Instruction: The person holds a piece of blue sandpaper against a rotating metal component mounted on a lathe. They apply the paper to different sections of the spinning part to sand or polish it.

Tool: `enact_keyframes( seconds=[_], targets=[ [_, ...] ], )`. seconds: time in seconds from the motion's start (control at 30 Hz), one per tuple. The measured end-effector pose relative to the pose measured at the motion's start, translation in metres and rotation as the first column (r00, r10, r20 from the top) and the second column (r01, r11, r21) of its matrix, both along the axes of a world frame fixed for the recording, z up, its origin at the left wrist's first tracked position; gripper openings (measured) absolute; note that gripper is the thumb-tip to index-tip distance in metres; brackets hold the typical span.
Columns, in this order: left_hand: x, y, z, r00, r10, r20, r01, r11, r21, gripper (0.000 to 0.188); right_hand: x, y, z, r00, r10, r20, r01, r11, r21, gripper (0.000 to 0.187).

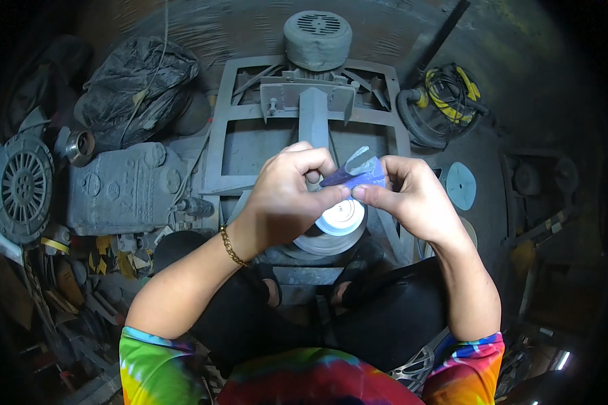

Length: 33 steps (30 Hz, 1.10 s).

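Note:
A small purple sheet, bent and with a paler edge at its top, is held between my two hands; it looks like sandpaper, though I cannot be sure. Closed on its left side is my left hand, thumb and fingers pinching it near the lower edge. My right hand pinches the other side, its thumb almost meeting the left thumb. Directly below the thumbs sits a brightly lit white round disc on a wider grey wheel. The fingers partly hide the disc's upper edge.
A grey metal frame carrying a motor stands ahead. Left are a dusty gearbox-like casing, a round slotted part and a black plastic bag. Right are a vacuum cleaner and a pale disc.

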<state>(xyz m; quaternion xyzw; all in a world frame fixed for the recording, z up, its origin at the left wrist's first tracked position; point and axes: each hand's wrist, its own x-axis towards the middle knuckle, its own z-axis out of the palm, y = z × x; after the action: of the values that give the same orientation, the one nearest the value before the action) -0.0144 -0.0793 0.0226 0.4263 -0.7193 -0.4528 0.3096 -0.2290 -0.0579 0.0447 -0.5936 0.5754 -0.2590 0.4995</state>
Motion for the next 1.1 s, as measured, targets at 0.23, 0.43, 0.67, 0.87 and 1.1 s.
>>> enact_keyframes(
  seconds=[0.23, 0.43, 0.67, 0.87, 1.1],
  targets=[
    [0.001, -0.006, -0.003, 1.0, -0.021, -0.012, 0.023, 0.986, 0.168, 0.018, 0.0, 0.0, -0.001, 1.0, 0.002, 0.014, -0.002, 1.0, 0.016, 0.025],
    [0.0, -0.014, -0.004, 1.0, -0.02, 0.009, 0.016, 0.955, 0.295, 0.019, 0.0, 0.0, -0.004, 0.999, 0.0, 0.036, 0.0, 1.0, 0.013, 0.026],
    [-0.002, -0.012, 0.002, 0.996, -0.052, 0.068, 0.037, 0.978, 0.206, 0.018, -0.002, 0.002, -0.002, 1.0, -0.007, 0.021, 0.007, 1.0, 0.014, 0.027],
    [-0.004, -0.011, 0.001, 0.995, -0.062, 0.073, 0.049, 0.986, 0.16, 0.016, -0.003, 0.004, -0.003, 1.0, -0.016, 0.013, 0.017, 1.0, -0.005, 0.027],
    [-0.005, -0.011, 0.001, 0.994, -0.071, 0.085, 0.057, 0.986, 0.158, 0.015, -0.005, 0.005, -0.008, 1.0, -0.025, 0.018, 0.025, 1.0, -0.008, 0.028]
  ],
)
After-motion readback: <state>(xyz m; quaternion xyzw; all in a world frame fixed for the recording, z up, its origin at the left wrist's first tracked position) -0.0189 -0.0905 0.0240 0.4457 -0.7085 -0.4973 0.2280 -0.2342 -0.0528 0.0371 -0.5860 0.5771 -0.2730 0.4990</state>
